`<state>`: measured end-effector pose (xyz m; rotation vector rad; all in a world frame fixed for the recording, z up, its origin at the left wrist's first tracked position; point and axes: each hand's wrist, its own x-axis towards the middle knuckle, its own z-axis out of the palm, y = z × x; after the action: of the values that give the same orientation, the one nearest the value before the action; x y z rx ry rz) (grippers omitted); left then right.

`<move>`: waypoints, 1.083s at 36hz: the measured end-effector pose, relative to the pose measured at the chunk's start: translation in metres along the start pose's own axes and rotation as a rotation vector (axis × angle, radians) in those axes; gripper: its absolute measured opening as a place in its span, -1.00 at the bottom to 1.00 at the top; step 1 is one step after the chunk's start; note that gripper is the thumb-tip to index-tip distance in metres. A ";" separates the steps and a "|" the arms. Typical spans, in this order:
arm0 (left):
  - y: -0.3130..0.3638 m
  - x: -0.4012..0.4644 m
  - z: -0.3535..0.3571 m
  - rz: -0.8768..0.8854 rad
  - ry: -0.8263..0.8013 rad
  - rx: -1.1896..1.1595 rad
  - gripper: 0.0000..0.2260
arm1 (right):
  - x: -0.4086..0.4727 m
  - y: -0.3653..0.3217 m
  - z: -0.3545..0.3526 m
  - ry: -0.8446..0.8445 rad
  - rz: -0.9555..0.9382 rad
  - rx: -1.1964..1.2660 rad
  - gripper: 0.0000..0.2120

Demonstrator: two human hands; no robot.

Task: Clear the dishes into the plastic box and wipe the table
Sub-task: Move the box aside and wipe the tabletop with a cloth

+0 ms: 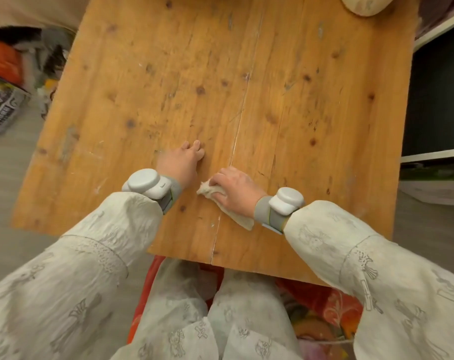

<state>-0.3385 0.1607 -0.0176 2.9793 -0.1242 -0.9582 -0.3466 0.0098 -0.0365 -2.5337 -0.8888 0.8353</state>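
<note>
A worn wooden table (pixel 194 74) fills the view, with a seam down its middle. My right hand (pixel 233 188) lies on a crumpled off-white cloth (pixel 236 214) near the front edge, fingers curled over its left end and pressing it to the wood. My left hand (pixel 180 163) rests on the tabletop just left of the seam, its fingers bent with the tips touching the wood and nothing in it. Both wrists carry grey bands with white pods. No dishes and no plastic box are in view.
A pale rounded object (pixel 363 3) sits cut off at the table's far right corner. Blurred bags and clutter (pixel 10 81) lie on the floor at the left. A dark shelf unit (pixel 439 100) stands to the right. A red patterned cushion (pixel 324 300) lies under my knees.
</note>
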 end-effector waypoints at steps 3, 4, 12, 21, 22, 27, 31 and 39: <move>-0.003 -0.006 0.004 0.035 0.003 0.049 -0.52 | -0.027 -0.009 0.016 -0.046 -0.031 0.031 -0.71; -0.003 -0.008 0.005 0.044 -0.002 0.067 -0.52 | -0.037 -0.013 0.022 -0.080 -0.034 0.043 -0.71; -0.002 -0.010 0.005 0.021 -0.067 0.105 -0.53 | -0.068 -0.044 0.042 -0.395 -0.045 0.146 -0.70; -0.003 -0.017 0.017 0.035 -0.077 0.123 -0.52 | -0.038 -0.031 0.012 -0.215 0.070 0.094 -0.74; -0.003 -0.019 0.018 0.030 -0.081 0.117 -0.51 | -0.039 -0.031 0.013 -0.231 0.067 0.077 -0.74; -0.002 -0.024 0.021 -0.012 -0.132 0.060 -0.44 | -0.061 -0.043 0.030 -0.423 -0.010 0.066 -0.72; 0.001 -0.027 0.022 -0.041 -0.127 0.010 -0.48 | -0.061 -0.048 0.027 -0.456 -0.035 0.065 -0.72; 0.003 -0.030 0.017 -0.066 -0.117 -0.033 -0.57 | -0.061 -0.058 0.025 -0.581 -0.018 0.102 -0.73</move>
<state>-0.3728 0.1600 -0.0144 2.9137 -0.0099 -1.1305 -0.4273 0.0159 -0.0025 -2.2137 -0.9916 1.6088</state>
